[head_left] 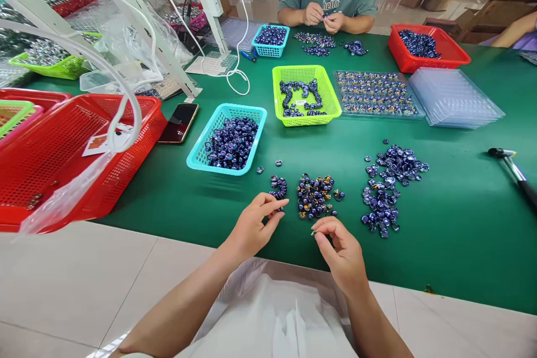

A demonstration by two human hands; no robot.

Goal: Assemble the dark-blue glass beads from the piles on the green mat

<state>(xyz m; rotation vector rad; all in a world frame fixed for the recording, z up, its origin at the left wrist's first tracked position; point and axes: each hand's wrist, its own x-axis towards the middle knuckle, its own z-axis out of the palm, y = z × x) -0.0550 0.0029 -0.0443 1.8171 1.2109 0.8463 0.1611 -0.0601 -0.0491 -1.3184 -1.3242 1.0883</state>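
Observation:
My left hand (257, 226) is closed in a pinch at the near end of a curved row of small dark blue beadlike pieces (278, 184). A small dark round piece shows at its fingertips. Between the thumb and forefinger of my right hand (340, 249) is a small shiny piece (313, 232), too small to name. Just beyond that hand lies a pile of dark blue round pieces with orange and metallic parts (315, 196). Flat shiny dark blue discs (381, 204) are heaped farther right.
A blue basket (193, 159) of dark blue pieces and a green basket (277, 75) stand beyond my hands. Red baskets (138, 140) and a phone (179, 123) are at left, a hammer (514, 170) at right. Clear trays (455, 98) lie farther back. Opposite, a person (331, 5) handles a small piece.

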